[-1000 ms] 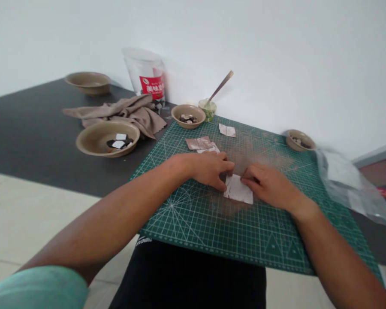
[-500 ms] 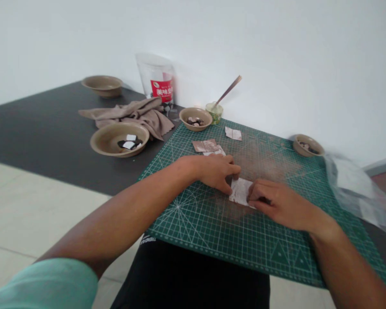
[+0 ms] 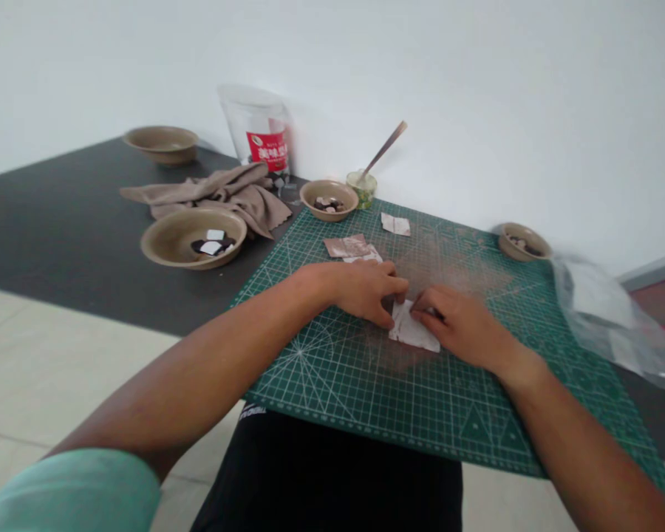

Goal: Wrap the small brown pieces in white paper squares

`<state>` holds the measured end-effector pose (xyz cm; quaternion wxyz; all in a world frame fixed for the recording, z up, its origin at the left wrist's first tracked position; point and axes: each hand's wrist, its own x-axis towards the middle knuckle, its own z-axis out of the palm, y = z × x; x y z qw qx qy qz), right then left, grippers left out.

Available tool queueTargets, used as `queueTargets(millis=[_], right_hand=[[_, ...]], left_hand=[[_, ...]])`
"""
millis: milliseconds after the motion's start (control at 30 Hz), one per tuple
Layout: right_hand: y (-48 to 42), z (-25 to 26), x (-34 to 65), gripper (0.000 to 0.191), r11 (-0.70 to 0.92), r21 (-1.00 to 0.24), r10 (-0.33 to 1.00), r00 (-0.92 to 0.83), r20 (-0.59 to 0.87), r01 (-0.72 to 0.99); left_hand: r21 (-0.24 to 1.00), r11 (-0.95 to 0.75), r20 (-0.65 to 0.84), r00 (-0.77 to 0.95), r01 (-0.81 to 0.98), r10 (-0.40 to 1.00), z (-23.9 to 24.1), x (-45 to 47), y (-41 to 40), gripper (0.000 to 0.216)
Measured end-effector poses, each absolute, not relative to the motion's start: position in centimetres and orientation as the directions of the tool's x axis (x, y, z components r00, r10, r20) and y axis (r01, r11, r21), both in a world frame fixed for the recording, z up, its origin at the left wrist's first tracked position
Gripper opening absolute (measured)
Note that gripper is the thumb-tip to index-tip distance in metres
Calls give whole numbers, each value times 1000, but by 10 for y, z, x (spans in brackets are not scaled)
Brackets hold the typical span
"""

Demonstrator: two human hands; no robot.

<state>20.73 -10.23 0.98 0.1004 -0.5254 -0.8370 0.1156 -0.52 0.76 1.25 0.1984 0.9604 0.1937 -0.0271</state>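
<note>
A whitish, creased paper square with brown smudges lies on the green cutting mat. My left hand holds its left edge down, with thumb and forefinger curved and a gap between them. Over the upper part of the same square, my right hand is closed, its fingertips pressed together against the paper. Whatever those fingertips hold, if anything, is hidden. Beyond my left hand lie a brown paper piece overlapping a whitish one. Another pale square is near the mat's far edge.
Brown dust covers the mat's middle. Small bowls with dark and light pieces stand at the far edge, beside a green cup with a stick. Leftward are a larger bowl, a cloth and a clear tub; rightward, a plastic bag.
My right fingertips have moved left and away from me across the paper square, uncovering its right side. My left hand keeps its place at the left edge. The whole view has shifted slightly.
</note>
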Motion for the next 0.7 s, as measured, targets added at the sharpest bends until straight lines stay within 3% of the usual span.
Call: queueTargets(millis=[67, 200, 400, 533, 600, 700], right_hand=[[-102, 13, 211, 11, 401, -287, 911, -412, 24, 870], [-105, 15, 210, 9, 478, -406, 835, -547, -66, 779], [-100, 11, 209, 8, 418, -346, 901, -433, 35, 840], [-107, 14, 210, 10, 457, -505, 843, -538, -17, 732], [-109, 13, 211, 9, 420, -582, 883, -462, 84, 696], [-106, 9, 215, 10, 312, -708, 950, -188, 250, 633]], left_hand=[[370, -846, -137, 923, 384, 360, 13, -5, 7, 49], [325, -865, -164, 924, 382, 346, 17, -6, 6, 50], [329, -867, -131, 927, 375, 352, 14, -7, 6, 49], [350, -870, -112, 938, 347, 329, 14, -9, 8, 45], [371, -873, -93, 948, 318, 305, 15, -9, 10, 40], [424, -856, -25, 948, 297, 317, 14, -6, 13, 36]])
